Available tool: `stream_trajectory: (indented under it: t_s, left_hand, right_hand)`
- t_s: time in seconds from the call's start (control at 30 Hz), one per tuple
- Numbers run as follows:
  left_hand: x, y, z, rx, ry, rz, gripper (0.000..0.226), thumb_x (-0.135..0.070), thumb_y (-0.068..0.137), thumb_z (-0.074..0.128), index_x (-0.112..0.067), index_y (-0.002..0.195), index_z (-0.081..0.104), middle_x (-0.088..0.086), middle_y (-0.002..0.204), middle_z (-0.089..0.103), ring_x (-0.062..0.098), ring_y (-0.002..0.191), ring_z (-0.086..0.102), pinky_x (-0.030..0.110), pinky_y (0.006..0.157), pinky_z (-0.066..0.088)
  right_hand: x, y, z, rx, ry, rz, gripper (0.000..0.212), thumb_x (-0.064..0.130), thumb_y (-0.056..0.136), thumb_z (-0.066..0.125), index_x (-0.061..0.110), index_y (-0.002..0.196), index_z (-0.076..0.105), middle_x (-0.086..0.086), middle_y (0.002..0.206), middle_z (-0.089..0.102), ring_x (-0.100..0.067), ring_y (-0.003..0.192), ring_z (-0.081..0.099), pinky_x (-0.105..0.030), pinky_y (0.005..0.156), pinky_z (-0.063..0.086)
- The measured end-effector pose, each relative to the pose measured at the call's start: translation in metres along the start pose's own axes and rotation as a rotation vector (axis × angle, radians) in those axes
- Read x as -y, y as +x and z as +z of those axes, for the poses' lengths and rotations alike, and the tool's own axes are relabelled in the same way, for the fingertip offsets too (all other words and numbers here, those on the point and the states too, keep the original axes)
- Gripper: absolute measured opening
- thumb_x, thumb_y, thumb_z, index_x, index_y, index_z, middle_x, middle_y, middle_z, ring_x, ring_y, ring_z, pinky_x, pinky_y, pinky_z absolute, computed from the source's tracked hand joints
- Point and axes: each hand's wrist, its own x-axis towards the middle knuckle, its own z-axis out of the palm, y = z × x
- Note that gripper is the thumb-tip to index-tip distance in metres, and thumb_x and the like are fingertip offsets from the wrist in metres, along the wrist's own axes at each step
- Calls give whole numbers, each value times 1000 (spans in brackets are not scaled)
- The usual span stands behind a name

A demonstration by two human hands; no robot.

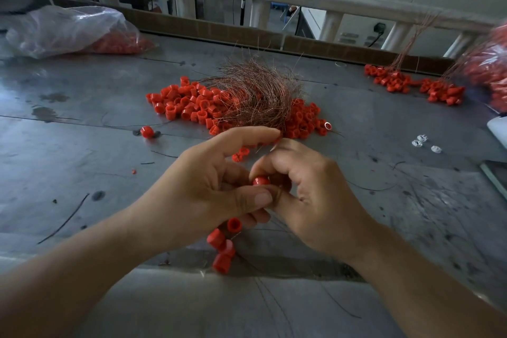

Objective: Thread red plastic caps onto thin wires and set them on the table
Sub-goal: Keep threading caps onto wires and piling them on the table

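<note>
While the left hand [216,189] pinches a red cap [261,181] between its thumb and curled fingers, the right hand [310,195] closes in just beside it, thumb and forefinger narrowed together as if steering a wire end; the wire itself is too thin to make out between the fingertips. Several more caps on a strand [223,247] dangle below the left hand's lower fingers, one under another, so the string looks partly loaded.

To do this step well, I judge the cap should be held steady with its open bore facing the right fingertips, the wire gripped close to its tip so it cannot buckle, and each new cap slid down against those already hanging.

Each cap is a short, glossy orange-red cylinder, hollow and open at one end. Beyond the fingertips lies the loose pile of caps [186,103] on the grey metal table [82,162], with a tangled bundle of copper-coloured wires [258,93] resting on top of it. Far out past the right hand's knuckles, finished strings of caps [417,85] lie on the table, and a clear bag of caps [74,30] sits well beyond the left hand.
</note>
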Motion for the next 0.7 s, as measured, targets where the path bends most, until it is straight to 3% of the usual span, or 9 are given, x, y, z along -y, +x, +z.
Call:
stream_trajectory:
  t_s: [0.13,0.27,0.47,0.6,0.7]
  left_hand:
    - [-5,3,-6,-21,-75,25,61,-28,59,84,-31,115,59,13,74,70,24,67,70,24,59,54]
    - [-7,3,-11,-13,-203,8,48,-25,69,75,-24,115,61,13,77,71,24,71,70,24,60,55]
    - [-6,5,-9,-77,-61,2,53,-21,63,65,-25,114,53,9,73,71,22,65,70,22,58,54]
    - [-6,4,-9,-58,-77,-12,50,-18,68,70,-23,114,52,11,73,71,21,66,70,22,57,54]
    - [-7,2,-6,5,-78,-39,54,-37,72,71,-23,120,50,11,75,70,24,68,70,26,59,55]
  right_hand:
    - [0,3,-1,-90,111,-18,12,15,77,65,21,81,57,13,78,50,4,73,51,-6,67,38]
    - [-1,5,-4,-131,144,0,12,23,75,66,24,86,60,13,80,54,2,77,52,-8,67,39]
    - [-2,4,-5,-88,153,-36,20,27,74,68,22,92,60,11,83,54,2,78,52,-8,68,40]
    - [-1,5,-4,-79,114,-31,22,39,81,52,21,90,59,11,83,53,0,78,52,-10,68,41]
    - [-2,5,-1,-53,22,-47,30,41,85,41,16,82,57,14,80,45,1,72,47,-10,66,38]
